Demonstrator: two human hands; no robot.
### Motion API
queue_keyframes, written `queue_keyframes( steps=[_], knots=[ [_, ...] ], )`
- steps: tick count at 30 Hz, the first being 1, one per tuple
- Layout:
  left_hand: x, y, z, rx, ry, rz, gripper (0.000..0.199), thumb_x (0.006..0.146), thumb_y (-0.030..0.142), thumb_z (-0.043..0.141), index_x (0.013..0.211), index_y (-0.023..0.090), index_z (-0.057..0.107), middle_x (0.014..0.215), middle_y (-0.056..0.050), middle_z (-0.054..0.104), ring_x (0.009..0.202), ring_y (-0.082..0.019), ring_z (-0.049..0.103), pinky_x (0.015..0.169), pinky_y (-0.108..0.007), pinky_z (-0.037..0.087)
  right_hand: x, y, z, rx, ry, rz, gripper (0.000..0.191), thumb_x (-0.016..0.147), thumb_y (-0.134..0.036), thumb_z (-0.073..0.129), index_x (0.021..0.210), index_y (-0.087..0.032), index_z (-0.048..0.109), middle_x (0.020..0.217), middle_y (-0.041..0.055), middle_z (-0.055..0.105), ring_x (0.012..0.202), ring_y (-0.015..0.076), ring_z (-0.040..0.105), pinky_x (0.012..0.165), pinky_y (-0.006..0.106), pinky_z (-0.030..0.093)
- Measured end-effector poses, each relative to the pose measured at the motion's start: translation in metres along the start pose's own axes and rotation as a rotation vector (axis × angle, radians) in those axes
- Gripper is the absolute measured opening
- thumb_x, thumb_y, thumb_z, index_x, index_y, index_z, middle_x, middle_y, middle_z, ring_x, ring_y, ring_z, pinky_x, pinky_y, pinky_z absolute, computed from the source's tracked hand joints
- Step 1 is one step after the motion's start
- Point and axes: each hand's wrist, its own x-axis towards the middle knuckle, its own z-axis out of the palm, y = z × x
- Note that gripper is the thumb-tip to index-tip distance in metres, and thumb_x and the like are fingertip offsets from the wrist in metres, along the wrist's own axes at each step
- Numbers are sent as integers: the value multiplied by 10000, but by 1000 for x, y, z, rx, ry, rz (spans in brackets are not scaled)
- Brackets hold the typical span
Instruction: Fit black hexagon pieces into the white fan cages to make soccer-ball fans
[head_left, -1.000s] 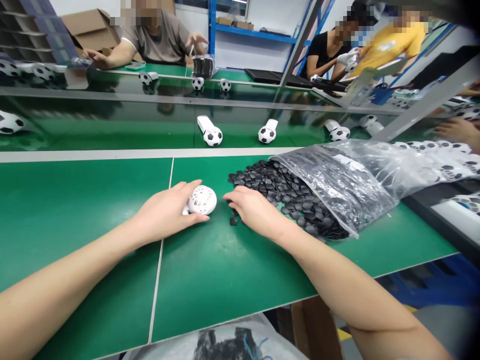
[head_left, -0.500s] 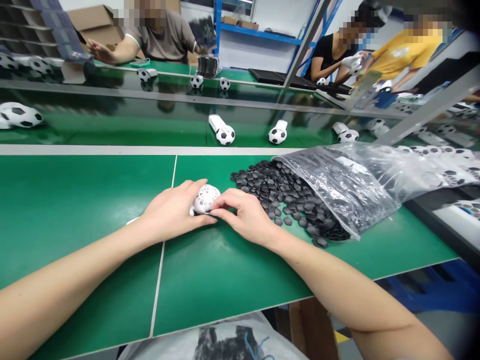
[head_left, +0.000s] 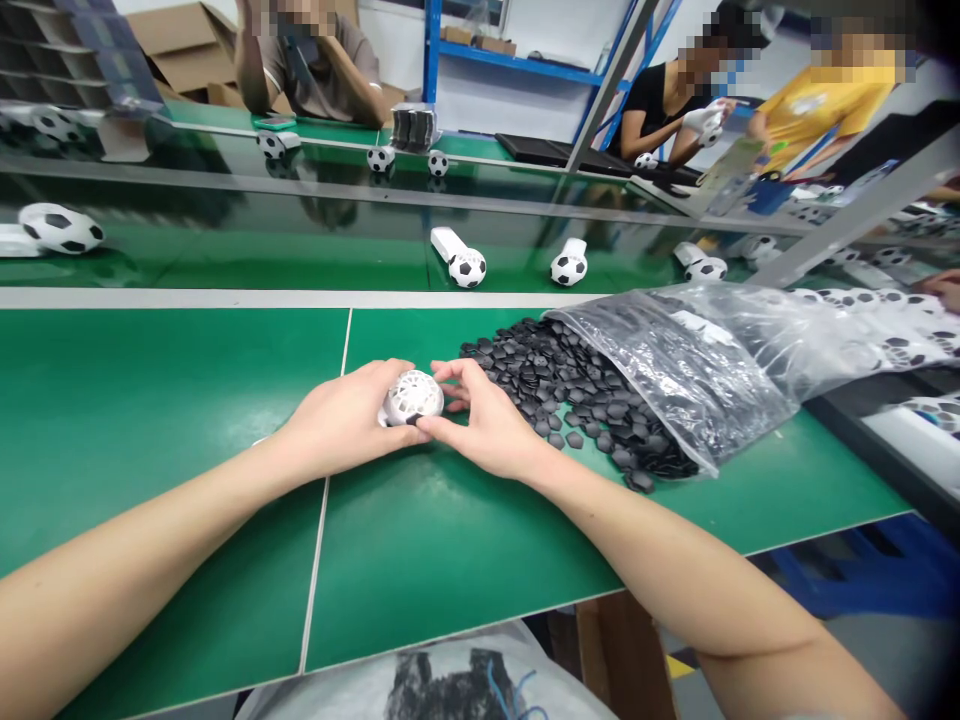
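A white toy soccer ball point(head_left: 415, 396) with a latticed surface sits on the green table between my hands. A dark patch shows low on its front. My left hand point(head_left: 352, 405) wraps around its left side, thumb in front and fingers behind. My right hand point(head_left: 480, 415) cups the right side, its thumb pressed to the lower front and its fingers curved around the far edge. A white part shows a little beyond my left wrist. Close to the right fingers lies a heap of black pentagon pieces point(head_left: 570, 385), spilling from a clear plastic bag point(head_left: 697, 370).
Black-and-white soccer balls with white handles, such as one ball point(head_left: 467, 268), rest on the conveyor belt point(head_left: 300, 255) beyond the table. A person point(head_left: 322, 75) sits across it, and others are at the right. A metal post point(head_left: 862, 205) slants across the right side.
My right fingers have spread from a pinch at the ball's front to around its right side. Balls on the near belt have shifted right. The person opposite has raised both hands.
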Motion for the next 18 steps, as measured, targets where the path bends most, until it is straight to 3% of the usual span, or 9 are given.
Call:
queue_keyframes(
  steps=[4,7,13,18],
  knots=[
    [1,0,0,-36,11,11,586,692,612,513,1158,262,455,1119,-37,574,923,-248,578,699,-319,455,2,1,3,23,-14,23,389,730,-252,608,1039,-199,377,1119,81,551,979,194,563,725,305,469],
    [1,-1,1,-63,-7,11,587,682,601,531,1161,271,451,1125,-27,575,924,-245,579,704,-315,455,4,-1,-8,-30,-41,-4,363,734,-270,621,1024,-192,418,1054,57,576,929,177,575,709,288,458],
    [4,-10,1,-35,-60,84,670,641,454,604,1254,284,395,1245,-2,525,1050,-249,535,821,-313,436,3,-3,-49,-447,-232,6,125,697,-277,690,755,-194,615,813,3,562,726,128,538,644,243,411],
    [3,-11,-2,130,-34,182,601,719,269,498,1306,272,372,1215,-32,545,1081,-258,477,868,-370,381,2,3,-47,-569,-332,2,127,684,-254,710,795,-225,655,843,11,551,818,154,530,672,240,396]
  ],
)
